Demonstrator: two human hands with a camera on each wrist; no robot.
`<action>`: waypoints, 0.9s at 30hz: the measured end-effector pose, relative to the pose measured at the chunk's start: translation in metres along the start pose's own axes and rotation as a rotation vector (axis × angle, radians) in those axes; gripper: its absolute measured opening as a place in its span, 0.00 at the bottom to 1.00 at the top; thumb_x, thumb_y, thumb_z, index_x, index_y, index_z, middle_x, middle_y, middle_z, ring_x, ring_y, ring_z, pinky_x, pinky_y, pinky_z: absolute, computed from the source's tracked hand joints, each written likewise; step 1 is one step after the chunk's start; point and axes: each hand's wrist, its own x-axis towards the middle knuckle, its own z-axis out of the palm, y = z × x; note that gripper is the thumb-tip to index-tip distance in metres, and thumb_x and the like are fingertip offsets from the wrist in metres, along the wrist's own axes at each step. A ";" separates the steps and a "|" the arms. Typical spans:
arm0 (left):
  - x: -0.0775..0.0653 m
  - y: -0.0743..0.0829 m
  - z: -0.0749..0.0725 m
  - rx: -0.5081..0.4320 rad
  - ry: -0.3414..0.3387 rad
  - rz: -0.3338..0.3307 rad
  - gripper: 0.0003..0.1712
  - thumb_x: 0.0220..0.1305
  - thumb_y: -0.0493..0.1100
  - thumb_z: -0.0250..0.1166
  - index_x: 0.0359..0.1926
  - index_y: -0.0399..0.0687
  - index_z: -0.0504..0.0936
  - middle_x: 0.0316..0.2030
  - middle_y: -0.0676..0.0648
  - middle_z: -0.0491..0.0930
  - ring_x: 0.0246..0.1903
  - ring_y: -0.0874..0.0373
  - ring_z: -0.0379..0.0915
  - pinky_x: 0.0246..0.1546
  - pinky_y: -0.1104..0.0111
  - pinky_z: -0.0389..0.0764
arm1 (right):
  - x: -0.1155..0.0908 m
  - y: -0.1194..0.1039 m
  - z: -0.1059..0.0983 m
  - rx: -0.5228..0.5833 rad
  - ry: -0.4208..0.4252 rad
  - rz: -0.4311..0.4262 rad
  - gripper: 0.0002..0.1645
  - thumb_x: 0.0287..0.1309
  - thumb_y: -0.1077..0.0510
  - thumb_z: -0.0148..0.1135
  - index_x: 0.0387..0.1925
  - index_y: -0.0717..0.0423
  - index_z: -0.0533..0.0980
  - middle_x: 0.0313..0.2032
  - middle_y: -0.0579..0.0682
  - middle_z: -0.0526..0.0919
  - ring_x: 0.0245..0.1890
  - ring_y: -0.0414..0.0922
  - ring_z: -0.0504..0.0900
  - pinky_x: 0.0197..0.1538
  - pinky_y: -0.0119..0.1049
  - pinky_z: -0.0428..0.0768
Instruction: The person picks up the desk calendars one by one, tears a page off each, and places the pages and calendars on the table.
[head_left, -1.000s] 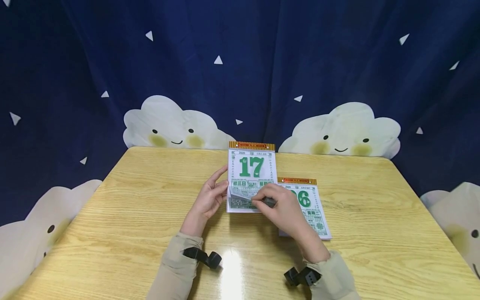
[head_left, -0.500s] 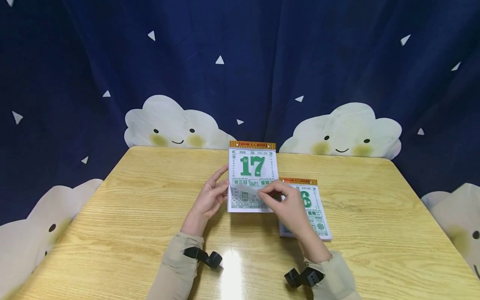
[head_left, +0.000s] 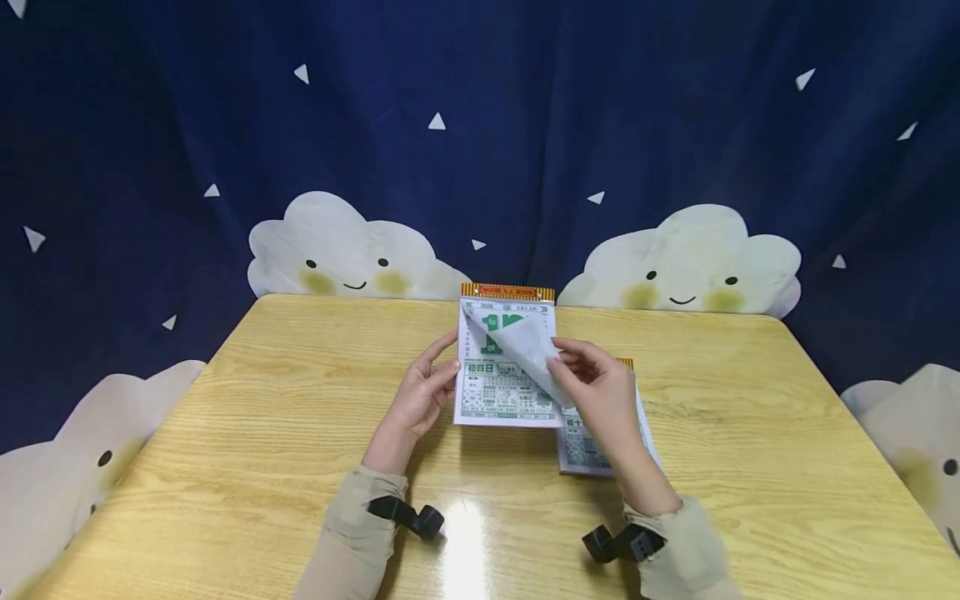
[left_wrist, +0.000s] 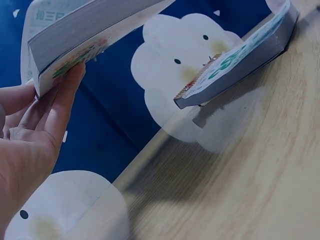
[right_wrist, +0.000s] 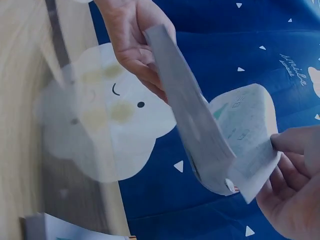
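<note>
A thick tear-off calendar (head_left: 495, 396) with a striped red and gold header is held tilted above the table. My left hand (head_left: 420, 396) grips its left edge, thumb in front and fingers (left_wrist: 65, 100) behind the pad. Between thumb and fingers my right hand (head_left: 603, 400) pinches the top page (right_wrist: 247, 125), which is lifted and folded diagonally toward the upper right. The page's pale back covers part of the large green number beneath. Below and behind the right hand lies a second calendar (head_left: 588, 454) on the table, its number hidden in the head view.
The wooden table (head_left: 262, 467) ends at its back edge against a dark blue curtain (head_left: 495, 125) with white triangles and smiling clouds. Black wrist cameras are strapped over both sleeves (head_left: 360, 525). Light glares off the table's front.
My right hand has moved right and slightly up, peeling the page marked 17 from its lower corner. The sheet below now shows. My left hand has stayed on the calendar's edge.
</note>
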 end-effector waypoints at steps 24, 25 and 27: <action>-0.002 0.002 0.000 0.008 0.038 0.015 0.30 0.64 0.28 0.47 0.67 0.38 0.54 0.31 0.51 0.84 0.27 0.60 0.81 0.28 0.72 0.81 | 0.041 0.013 -0.024 0.154 0.076 0.265 0.16 0.52 0.62 0.62 0.43 0.67 0.77 0.21 0.32 0.79 0.24 0.31 0.76 0.26 0.22 0.75; -0.002 0.002 0.000 0.000 0.037 0.015 0.30 0.64 0.28 0.47 0.67 0.38 0.53 0.31 0.51 0.84 0.27 0.60 0.81 0.28 0.72 0.81 | 0.042 0.013 -0.025 0.164 0.072 0.270 0.17 0.52 0.63 0.62 0.44 0.68 0.76 0.22 0.33 0.80 0.24 0.31 0.76 0.26 0.22 0.75; -0.002 0.003 0.000 -0.019 0.037 0.016 0.31 0.63 0.28 0.47 0.67 0.38 0.53 0.30 0.51 0.84 0.26 0.61 0.81 0.27 0.73 0.81 | 0.044 0.013 -0.027 0.177 0.068 0.279 0.17 0.52 0.63 0.62 0.44 0.68 0.76 0.23 0.35 0.81 0.24 0.31 0.76 0.26 0.22 0.75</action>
